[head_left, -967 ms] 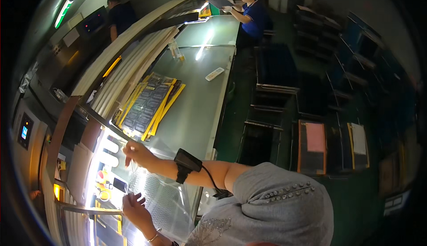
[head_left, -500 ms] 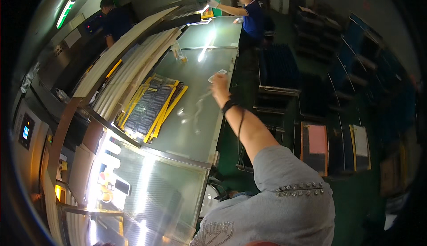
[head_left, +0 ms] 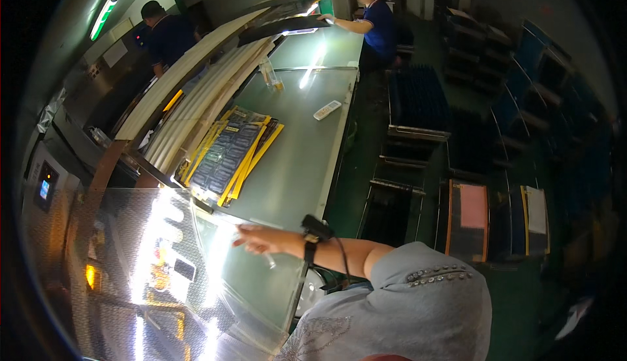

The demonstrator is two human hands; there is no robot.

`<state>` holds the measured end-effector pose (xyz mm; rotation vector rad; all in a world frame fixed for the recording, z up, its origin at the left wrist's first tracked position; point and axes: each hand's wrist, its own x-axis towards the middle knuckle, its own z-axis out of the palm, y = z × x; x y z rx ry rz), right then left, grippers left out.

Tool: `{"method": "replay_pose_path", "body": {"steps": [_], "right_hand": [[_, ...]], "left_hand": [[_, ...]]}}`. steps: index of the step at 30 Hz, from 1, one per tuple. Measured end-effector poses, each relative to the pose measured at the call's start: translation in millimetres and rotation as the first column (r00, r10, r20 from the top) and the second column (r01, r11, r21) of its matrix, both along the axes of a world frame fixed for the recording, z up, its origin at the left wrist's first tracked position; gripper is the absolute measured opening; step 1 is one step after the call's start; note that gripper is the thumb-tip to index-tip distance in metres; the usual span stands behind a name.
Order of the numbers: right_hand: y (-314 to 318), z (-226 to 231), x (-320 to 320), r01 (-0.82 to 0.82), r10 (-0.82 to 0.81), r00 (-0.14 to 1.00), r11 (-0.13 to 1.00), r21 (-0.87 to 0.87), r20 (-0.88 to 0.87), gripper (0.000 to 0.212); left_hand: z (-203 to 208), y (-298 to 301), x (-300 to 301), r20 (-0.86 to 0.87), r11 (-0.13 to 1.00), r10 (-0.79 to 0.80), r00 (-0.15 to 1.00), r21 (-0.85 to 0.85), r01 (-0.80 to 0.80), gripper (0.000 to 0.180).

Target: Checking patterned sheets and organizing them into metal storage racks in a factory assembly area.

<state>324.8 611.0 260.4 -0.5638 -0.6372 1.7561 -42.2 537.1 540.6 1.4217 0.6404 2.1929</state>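
My right hand (head_left: 258, 238) is over the near end of the bench, by the edge of a clear, finely patterned sheet (head_left: 117, 230). Its fingers are bent and smeared by motion, so I cannot tell whether they pinch anything. A small pale, blurred shape shows just below them. My left hand is out of view. Farther up the greenish bench top (head_left: 294, 165) lies a white remote control (head_left: 327, 109), apart from my hand. Left of it rests a stack of dark panels with yellow edges (head_left: 228, 155).
Long pale boards (head_left: 215, 80) run along the bench's left side. A glass or clear jar (head_left: 270, 74) stands beside them. A co-worker in blue (head_left: 380, 28) is at the bench's far end; another person (head_left: 171, 38) is at far left. Racks (head_left: 418, 100) and panels (head_left: 468, 220) stand at right.
My right hand has left the remote control on the bench and swung back toward me, down and left. The clear patterned sheet now slants across the lit near section.
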Motion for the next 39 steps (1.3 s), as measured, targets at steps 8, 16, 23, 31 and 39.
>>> {"method": "replay_pose_path", "body": {"steps": [8,16,23,31,39], "right_hand": [[36,36,-79,-0.286,0.282,0.958,0.952,0.111,0.050,0.028],[21,159,-56,-0.060,-0.667,0.648,0.436,0.898,0.368,0.014],[20,232,-91,-0.439,-0.953,0.227,0.082,0.895,0.199,0.006],[2,229,-76,-0.322,-0.955,0.131,0.213,0.923,0.266,0.014],[0,214,-101,0.012,-0.887,0.412,0.232,0.973,0.207,0.007]], "left_hand": [[-111,0,-132,-0.054,0.992,0.118,0.992,-0.040,-0.120,0.026],[-99,25,-67,-0.612,0.716,0.642,0.461,0.265,-0.645,0.025],[-26,44,35,-0.844,0.951,-0.014,0.536,-0.176,-0.253,0.030],[-32,48,92,-0.588,0.850,-0.252,0.768,-0.514,-0.114,0.018],[-52,58,116,-0.538,0.897,-0.186,0.822,-0.435,-0.082,0.019]]}}
